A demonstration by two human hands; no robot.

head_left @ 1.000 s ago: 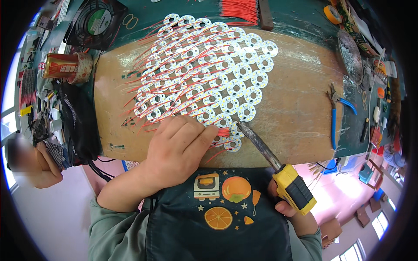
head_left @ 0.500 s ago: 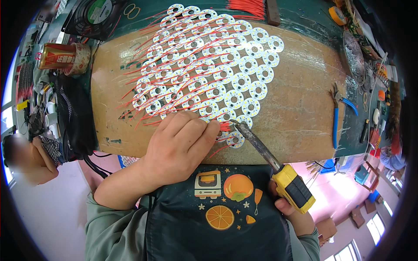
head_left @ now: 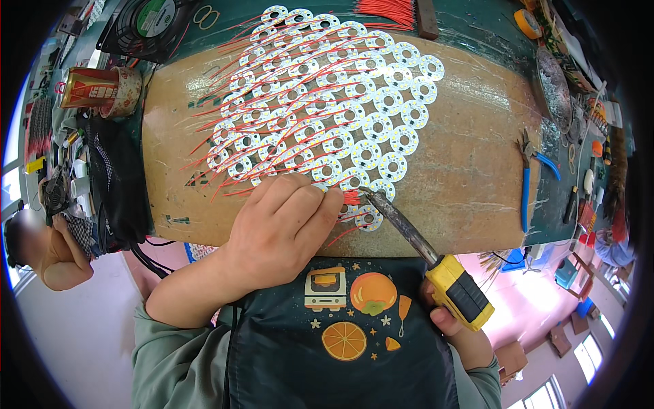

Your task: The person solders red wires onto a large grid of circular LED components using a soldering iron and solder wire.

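My left hand (head_left: pixel 283 225) rests fingers-down on the wooden board (head_left: pixel 470 170), pinching a small bundle of red wires (head_left: pixel 350 198) beside a white round LED disc (head_left: pixel 368 218). My right hand (head_left: pixel 453 327) grips the yellow handle of a soldering iron (head_left: pixel 436 259); its dark tip touches the board next to the wire ends. A large sheet of joined white LED discs with red wires (head_left: pixel 320 102) spreads across the board above my left hand.
Blue-handled pliers (head_left: pixel 528 184) lie at the board's right edge. A red can (head_left: pixel 95 88) and a black fan (head_left: pixel 146 24) sit at the upper left. Loose red wires (head_left: pixel 385 10) lie at the top. Another person (head_left: pixel 48 252) sits at far left.
The view has shifted slightly; both hands stay in place at the board's near edge, the iron tip still by the wire ends.
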